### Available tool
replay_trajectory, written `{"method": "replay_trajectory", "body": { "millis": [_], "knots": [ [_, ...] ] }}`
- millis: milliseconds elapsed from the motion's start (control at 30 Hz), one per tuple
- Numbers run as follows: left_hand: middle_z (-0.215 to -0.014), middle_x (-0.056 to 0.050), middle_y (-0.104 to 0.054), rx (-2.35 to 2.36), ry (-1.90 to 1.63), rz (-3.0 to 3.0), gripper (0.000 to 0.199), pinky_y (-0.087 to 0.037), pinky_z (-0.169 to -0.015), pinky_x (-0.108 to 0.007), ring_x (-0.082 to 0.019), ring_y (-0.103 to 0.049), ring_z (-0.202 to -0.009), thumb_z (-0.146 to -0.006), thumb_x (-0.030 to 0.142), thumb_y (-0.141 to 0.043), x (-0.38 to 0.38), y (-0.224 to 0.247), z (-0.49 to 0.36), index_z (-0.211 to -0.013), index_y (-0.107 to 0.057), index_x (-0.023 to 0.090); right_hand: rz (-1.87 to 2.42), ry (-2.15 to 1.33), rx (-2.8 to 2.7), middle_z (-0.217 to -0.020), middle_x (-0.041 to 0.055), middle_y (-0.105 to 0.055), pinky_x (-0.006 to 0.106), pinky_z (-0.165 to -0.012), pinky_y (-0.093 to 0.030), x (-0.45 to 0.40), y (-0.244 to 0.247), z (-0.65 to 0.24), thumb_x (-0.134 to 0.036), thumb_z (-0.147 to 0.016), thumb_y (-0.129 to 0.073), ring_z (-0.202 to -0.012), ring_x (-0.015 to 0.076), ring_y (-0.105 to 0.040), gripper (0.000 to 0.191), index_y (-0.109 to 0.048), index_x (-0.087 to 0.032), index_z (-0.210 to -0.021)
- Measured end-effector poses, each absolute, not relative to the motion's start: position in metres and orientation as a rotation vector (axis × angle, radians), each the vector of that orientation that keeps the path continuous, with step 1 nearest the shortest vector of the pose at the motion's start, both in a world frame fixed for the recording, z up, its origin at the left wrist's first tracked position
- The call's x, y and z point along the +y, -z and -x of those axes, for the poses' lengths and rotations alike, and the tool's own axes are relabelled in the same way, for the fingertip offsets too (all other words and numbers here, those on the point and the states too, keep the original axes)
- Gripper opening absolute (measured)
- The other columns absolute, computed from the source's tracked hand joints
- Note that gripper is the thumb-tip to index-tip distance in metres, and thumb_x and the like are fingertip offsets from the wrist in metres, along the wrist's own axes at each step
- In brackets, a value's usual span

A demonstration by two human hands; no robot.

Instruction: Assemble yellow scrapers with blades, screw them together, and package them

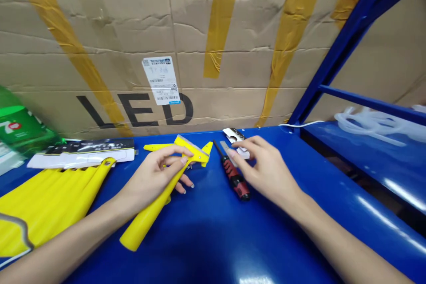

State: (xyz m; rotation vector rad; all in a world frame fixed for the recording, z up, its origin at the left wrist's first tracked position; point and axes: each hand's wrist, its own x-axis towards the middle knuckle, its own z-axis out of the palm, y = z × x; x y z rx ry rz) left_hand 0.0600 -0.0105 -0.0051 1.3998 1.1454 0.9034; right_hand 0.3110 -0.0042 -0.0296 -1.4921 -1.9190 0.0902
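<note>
My left hand (166, 164) is closed around a yellow scraper (146, 213) with a long round handle. Its flat head (199, 155) points away from me, and a pale strip lies along the far edge. A few small dark bits, perhaps screws, show under the head, too small to make out. In my right hand (262, 164) a thin metal blade (224, 146) is pinched between thumb and fingers. Just beneath that blade lies a red and black screwdriver (234, 177) on the blue surface. Behind the fingertips rests a small white box (238, 140) with an opening.
Several yellow handles (53, 199) lie side by side at the left, near black and white packaging (83, 153). A green bottle (23, 124) stands behind them. A large taped cardboard box (219, 93) closes off the back. Blue metal framing (313, 93) and white tubing (366, 124) are at right.
</note>
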Motion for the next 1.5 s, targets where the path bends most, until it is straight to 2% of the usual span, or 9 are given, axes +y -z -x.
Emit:
{"method": "replay_trajectory", "body": {
  "millis": [133,300,433,567,767,900,1000,1200,1500],
  "knots": [
    [-0.072,-0.005,-0.074,1.156,-0.880,-1.415,0.031,-0.058,-0.054,-0.023,-0.019,-0.074,-0.064,-0.091,0.034,-0.066,0.003,0.002,-0.083,-0.115,-0.061,0.015,1.546,0.026,-1.922,-0.102,0.0088,-0.076,0.039,-0.089,-0.052,0.016,0.032,-0.345,-0.025,-0.093,-0.059,-0.097,0.0263,-0.069,0.021,-0.076,-0.018,-0.103],
    [-0.088,-0.007,-0.077,1.132,-0.846,-1.395,0.034,-0.059,-0.058,-0.025,-0.018,-0.075,-0.067,-0.092,0.033,-0.066,0.008,0.005,-0.106,-0.121,-0.060,0.016,1.572,-0.087,-2.110,-0.124,0.0090,-0.073,0.038,-0.091,-0.053,0.030,0.047,-0.358,-0.031,-0.096,-0.057,-0.108,0.0278,-0.068,0.040,-0.067,-0.022,-0.134],
    [-0.091,-0.007,-0.077,1.118,-0.813,-1.400,0.037,-0.059,-0.059,-0.027,-0.019,-0.075,-0.069,-0.093,0.033,-0.065,0.008,0.008,-0.112,-0.125,-0.060,0.016,1.616,0.019,-2.299,-0.126,0.0140,-0.067,0.042,-0.095,-0.050,0.030,0.049,-0.352,-0.031,-0.101,-0.048,-0.113,0.0299,-0.063,0.050,-0.054,-0.025,-0.150],
    [-0.088,-0.008,-0.078,1.132,-0.833,-1.391,0.042,-0.058,-0.062,-0.029,-0.020,-0.074,-0.070,-0.092,0.034,-0.066,0.007,0.010,-0.111,-0.129,-0.059,0.016,1.680,0.070,-2.323,-0.118,0.0154,-0.064,0.039,-0.092,-0.049,0.029,0.042,-0.346,-0.033,-0.102,-0.046,-0.105,0.0278,-0.064,0.042,-0.063,-0.020,-0.138],
    [-0.090,-0.009,-0.079,1.130,-0.889,-1.325,0.044,-0.059,-0.078,-0.034,-0.025,-0.077,-0.089,-0.089,0.036,-0.070,0.005,0.005,-0.105,-0.128,-0.061,0.018,1.780,0.172,-2.227,-0.100,0.0102,-0.069,0.030,-0.067,-0.043,0.029,0.030,-0.347,-0.024,-0.099,-0.051,-0.081,0.0226,-0.066,0.020,-0.068,-0.018,-0.108],
    [-0.086,-0.006,-0.079,1.150,-0.970,-1.235,0.049,-0.060,-0.079,-0.034,-0.025,-0.078,-0.089,-0.086,0.038,-0.075,0.001,0.000,-0.096,-0.129,-0.059,0.022,1.696,0.219,-2.082,-0.091,0.0085,-0.071,0.031,-0.066,-0.041,0.025,0.026,-0.353,-0.020,-0.096,-0.055,-0.083,0.0237,-0.065,0.011,-0.066,-0.019,-0.092],
    [-0.093,-0.005,-0.078,1.178,-1.051,-1.204,0.047,-0.061,-0.074,-0.031,-0.024,-0.077,-0.091,-0.083,0.040,-0.079,-0.002,-0.001,-0.085,-0.124,-0.062,0.025,1.425,-0.094,-1.816,-0.087,0.0060,-0.071,0.030,-0.068,-0.045,0.019,0.023,-0.349,-0.030,-0.095,-0.061,-0.078,0.0199,-0.064,0.013,-0.064,-0.019,-0.089],
    [-0.117,-0.005,-0.070,1.210,-1.333,-1.167,0.035,-0.059,-0.072,-0.017,-0.020,-0.070,-0.109,-0.074,0.038,-0.087,-0.003,0.002,-0.064,-0.101,-0.074,0.021,1.018,-1.035,-1.548,-0.065,-0.0025,-0.058,0.024,-0.051,-0.041,0.000,0.012,-0.324,-0.051,-0.084,-0.075,-0.053,0.0097,-0.049,0.035,-0.060,-0.019,-0.083],
    [-0.113,-0.004,-0.070,1.154,-1.682,-1.206,0.046,-0.060,-0.084,-0.020,-0.017,-0.072,-0.103,-0.076,0.030,-0.085,0.009,0.002,-0.050,-0.118,-0.069,0.021,1.016,-1.098,-1.578,-0.068,-0.0005,-0.061,0.023,-0.052,-0.043,-0.011,0.008,-0.308,-0.046,-0.085,-0.076,-0.055,0.0097,-0.050,0.032,-0.061,-0.019,-0.075]
  ]
}}
